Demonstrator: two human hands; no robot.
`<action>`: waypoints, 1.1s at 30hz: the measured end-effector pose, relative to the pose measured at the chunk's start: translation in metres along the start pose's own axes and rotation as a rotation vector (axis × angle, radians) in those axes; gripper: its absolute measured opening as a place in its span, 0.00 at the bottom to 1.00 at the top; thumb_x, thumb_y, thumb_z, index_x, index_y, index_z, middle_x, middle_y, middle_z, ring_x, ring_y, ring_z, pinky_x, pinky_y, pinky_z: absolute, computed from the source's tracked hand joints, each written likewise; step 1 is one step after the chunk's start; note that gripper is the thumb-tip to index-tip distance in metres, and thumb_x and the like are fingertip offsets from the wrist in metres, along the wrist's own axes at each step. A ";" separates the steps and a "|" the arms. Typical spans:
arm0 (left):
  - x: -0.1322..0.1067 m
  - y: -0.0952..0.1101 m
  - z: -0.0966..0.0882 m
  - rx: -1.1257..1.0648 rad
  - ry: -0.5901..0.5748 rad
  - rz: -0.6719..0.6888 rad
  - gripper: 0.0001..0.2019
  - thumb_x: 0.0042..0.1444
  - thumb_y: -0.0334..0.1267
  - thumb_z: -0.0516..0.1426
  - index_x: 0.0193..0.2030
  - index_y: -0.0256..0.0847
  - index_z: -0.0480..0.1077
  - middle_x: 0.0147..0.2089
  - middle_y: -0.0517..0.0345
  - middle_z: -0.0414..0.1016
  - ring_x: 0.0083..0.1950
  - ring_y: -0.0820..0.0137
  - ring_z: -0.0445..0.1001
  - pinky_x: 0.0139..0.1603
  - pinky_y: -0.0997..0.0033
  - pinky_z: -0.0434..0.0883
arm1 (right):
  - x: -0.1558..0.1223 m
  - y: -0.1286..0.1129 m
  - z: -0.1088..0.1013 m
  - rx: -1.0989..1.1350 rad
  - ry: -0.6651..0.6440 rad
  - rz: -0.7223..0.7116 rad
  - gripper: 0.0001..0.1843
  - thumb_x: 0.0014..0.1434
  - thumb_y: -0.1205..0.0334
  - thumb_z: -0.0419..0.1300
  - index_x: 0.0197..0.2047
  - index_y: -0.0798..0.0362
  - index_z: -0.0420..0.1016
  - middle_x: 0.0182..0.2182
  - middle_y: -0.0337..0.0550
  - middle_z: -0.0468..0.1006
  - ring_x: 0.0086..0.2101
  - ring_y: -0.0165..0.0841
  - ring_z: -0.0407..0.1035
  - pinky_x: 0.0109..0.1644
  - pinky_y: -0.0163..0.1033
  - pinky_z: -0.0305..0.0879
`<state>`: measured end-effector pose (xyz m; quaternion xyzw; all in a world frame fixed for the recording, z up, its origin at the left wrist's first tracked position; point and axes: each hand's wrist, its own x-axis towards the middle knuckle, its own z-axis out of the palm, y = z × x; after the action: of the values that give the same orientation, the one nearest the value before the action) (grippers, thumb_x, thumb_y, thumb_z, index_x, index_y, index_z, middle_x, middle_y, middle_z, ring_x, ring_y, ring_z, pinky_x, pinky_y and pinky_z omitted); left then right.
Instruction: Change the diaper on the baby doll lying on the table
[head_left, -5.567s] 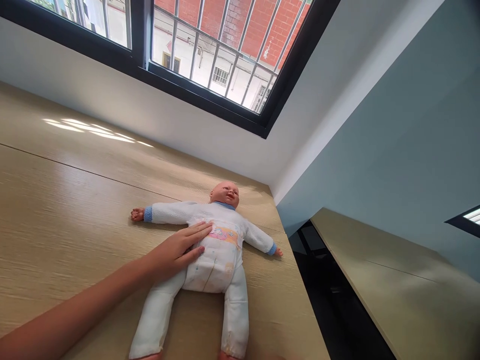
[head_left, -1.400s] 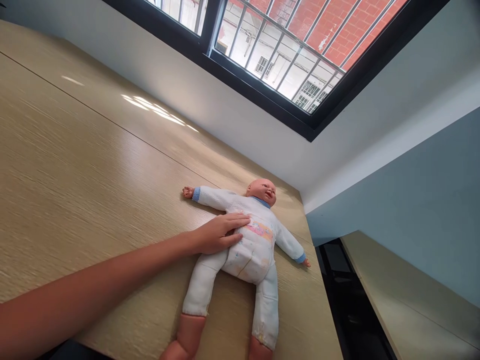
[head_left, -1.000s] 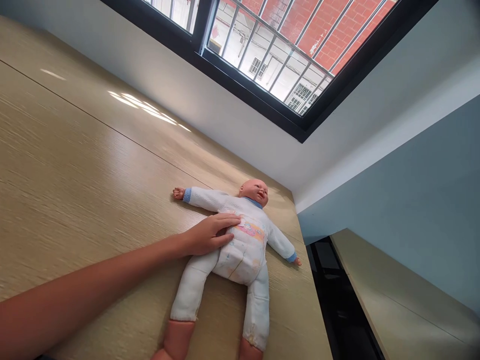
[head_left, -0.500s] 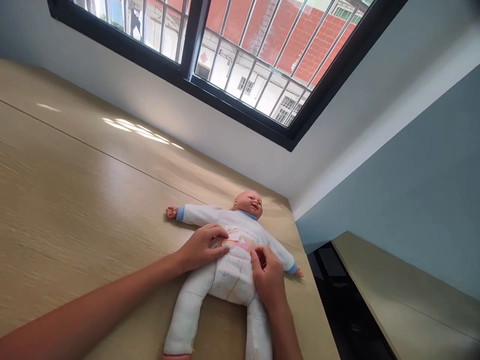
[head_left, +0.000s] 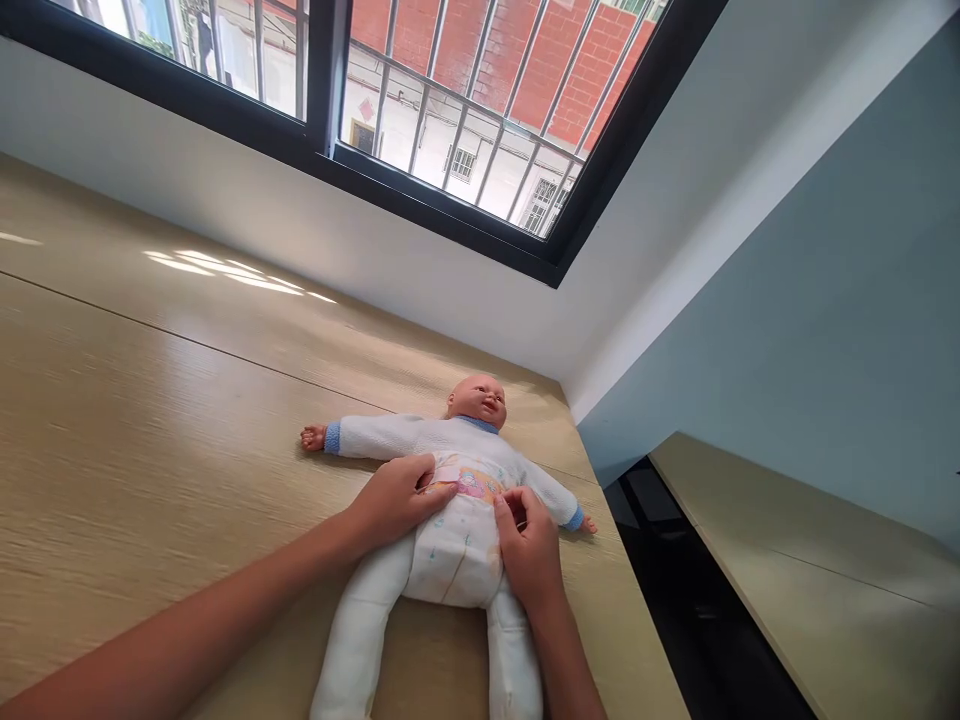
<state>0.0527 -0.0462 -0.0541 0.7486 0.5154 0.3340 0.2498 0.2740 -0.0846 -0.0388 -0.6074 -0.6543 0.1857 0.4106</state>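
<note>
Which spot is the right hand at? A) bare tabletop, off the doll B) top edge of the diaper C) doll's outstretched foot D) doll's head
B: the right hand sits with its fingers at the top edge of the doll's diaper, across from the left hand.

The left forearm (head_left: 187, 610) is bare and smooth, slim and tapering to a narrow wrist, and the right forearm (head_left: 568, 670) is bare too, seen only as a short, foreshortened stretch. The left hand (head_left: 394, 500) and right hand (head_left: 529, 555) wear nothing visible, and their fingers (head_left: 431, 480) are slender. The fingernails (head_left: 517, 505) look short, though they are too small here to be sure.
</note>
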 end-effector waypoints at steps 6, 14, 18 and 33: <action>0.000 0.003 -0.008 0.051 -0.025 0.114 0.22 0.61 0.56 0.55 0.27 0.42 0.54 0.26 0.64 0.62 0.28 0.70 0.58 0.29 0.69 0.51 | 0.001 0.001 -0.002 0.021 -0.035 0.021 0.16 0.65 0.50 0.55 0.33 0.52 0.71 0.30 0.41 0.74 0.31 0.35 0.67 0.36 0.38 0.63; -0.002 0.006 -0.011 0.100 -0.060 0.205 0.19 0.60 0.54 0.56 0.29 0.43 0.59 0.29 0.60 0.66 0.30 0.68 0.61 0.29 0.67 0.51 | 0.002 0.005 0.001 0.060 -0.059 0.004 0.16 0.65 0.48 0.56 0.34 0.52 0.70 0.30 0.40 0.74 0.31 0.34 0.67 0.36 0.38 0.64; -0.002 0.006 -0.009 0.100 -0.043 0.197 0.19 0.62 0.54 0.54 0.28 0.43 0.58 0.28 0.59 0.65 0.29 0.67 0.61 0.29 0.66 0.50 | 0.002 0.006 0.001 0.065 -0.062 0.001 0.17 0.64 0.48 0.56 0.33 0.52 0.70 0.29 0.39 0.74 0.31 0.34 0.66 0.35 0.37 0.63; -0.008 0.000 -0.008 0.142 -0.024 0.211 0.20 0.66 0.53 0.50 0.28 0.42 0.60 0.30 0.59 0.67 0.31 0.68 0.65 0.31 0.68 0.54 | -0.001 0.009 0.001 0.045 -0.074 -0.015 0.16 0.64 0.48 0.56 0.34 0.53 0.70 0.30 0.40 0.74 0.32 0.35 0.67 0.37 0.38 0.63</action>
<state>0.0449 -0.0533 -0.0511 0.8185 0.4528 0.3121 0.1660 0.2789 -0.0831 -0.0465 -0.5860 -0.6691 0.2195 0.4010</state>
